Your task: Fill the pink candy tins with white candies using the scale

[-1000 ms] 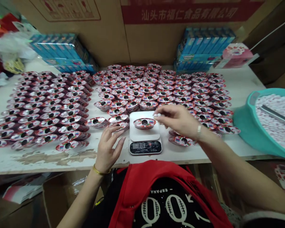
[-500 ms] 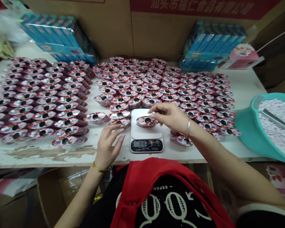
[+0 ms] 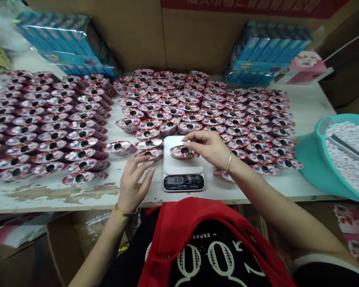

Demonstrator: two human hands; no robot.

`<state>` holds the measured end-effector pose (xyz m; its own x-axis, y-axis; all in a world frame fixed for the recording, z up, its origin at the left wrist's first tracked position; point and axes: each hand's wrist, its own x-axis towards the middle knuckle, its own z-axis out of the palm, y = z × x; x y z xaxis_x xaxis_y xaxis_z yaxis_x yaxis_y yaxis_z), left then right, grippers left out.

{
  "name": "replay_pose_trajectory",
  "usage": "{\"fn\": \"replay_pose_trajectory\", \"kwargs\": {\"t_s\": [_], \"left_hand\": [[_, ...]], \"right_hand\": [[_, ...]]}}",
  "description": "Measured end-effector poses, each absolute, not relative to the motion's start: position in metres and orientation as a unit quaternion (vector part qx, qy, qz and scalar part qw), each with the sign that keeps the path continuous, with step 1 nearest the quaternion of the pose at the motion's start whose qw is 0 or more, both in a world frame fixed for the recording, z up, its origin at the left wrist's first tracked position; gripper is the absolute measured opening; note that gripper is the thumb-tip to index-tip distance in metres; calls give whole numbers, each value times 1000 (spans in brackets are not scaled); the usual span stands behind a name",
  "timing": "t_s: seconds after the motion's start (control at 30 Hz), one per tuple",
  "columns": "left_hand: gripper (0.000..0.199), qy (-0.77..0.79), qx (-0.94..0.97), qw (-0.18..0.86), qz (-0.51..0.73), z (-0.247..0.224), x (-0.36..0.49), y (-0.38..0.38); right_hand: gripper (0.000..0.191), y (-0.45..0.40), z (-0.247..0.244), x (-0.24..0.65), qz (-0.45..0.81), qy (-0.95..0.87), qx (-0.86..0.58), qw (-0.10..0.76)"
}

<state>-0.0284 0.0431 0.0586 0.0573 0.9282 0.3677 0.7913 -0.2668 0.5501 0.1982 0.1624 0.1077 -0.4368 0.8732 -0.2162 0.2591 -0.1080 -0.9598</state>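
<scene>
Since one second before, the right hand (image 3: 209, 148) has moved left, from beside the small box (image 3: 177, 152) to above its opening; the box stands on the scale (image 3: 184, 169). The fingertips of this hand are close together and cover the box's right part, so I cannot tell if they hold something. The numbers on the display (image 3: 175, 180) are different but hard to read. The left hand (image 3: 133, 185) has its fingers apart, near the box row left of the scale. The picture cuts off the basin (image 3: 309, 155) at right. The table's front edge (image 3: 86, 208) runs just below the scale; bare table lies left of the left wrist.
</scene>
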Motion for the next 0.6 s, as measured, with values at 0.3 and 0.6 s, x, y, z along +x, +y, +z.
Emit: {"fn": "replay_pose_trajectory", "kwargs": {"t_s": [0.3, 0.6], "left_hand": [[21, 604, 712, 107, 343, 57, -33, 40], [20, 594, 716, 95, 353, 58, -32, 44]], "right_hand": [[19, 162, 119, 218, 744, -391, -426, 335], [21, 147, 115, 232, 788, -233, -433, 371]]}}
